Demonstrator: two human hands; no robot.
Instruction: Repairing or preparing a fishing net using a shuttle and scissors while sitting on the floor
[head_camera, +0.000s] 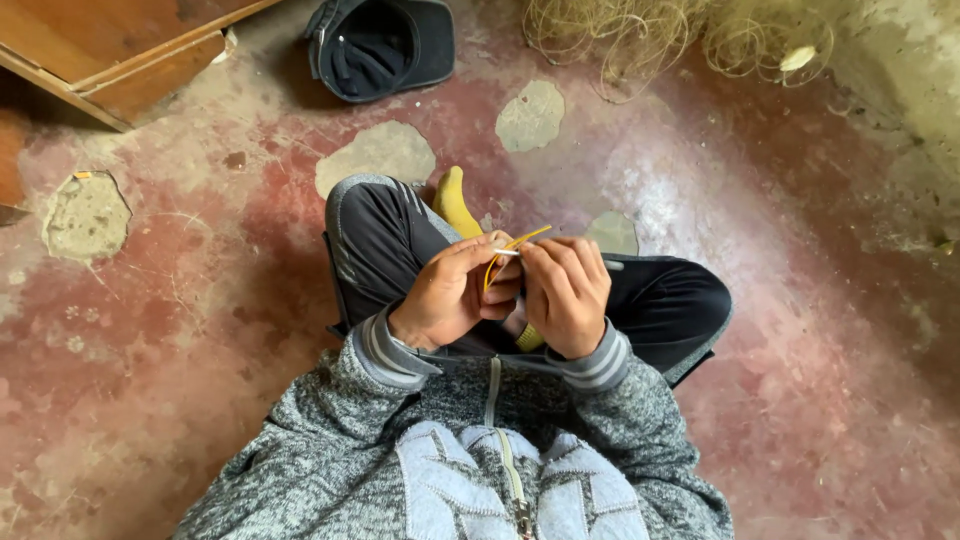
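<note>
Left hand (450, 295) pinches a yellow strip (508, 250); right hand (565, 295) grips a thin tool (560, 256) against it. A slip could nick a finger.

- The person sits on the red floor (200, 330) with legs crossed.
- The left hand (450, 295) and the right hand (565, 295) are close together over the lap, and they touch.
- Both hands pinch a thin yellow strip (515, 243) that bends in a loop between the fingers.
- A thin grey stick (612, 265) pokes out to the right of the right hand.
- A dark cap (382, 45) lies far away on the floor.
- A tangle of pale string (640, 35) lies far to the right.
- A brown wooden board (110, 50) is at the far left.
</note>
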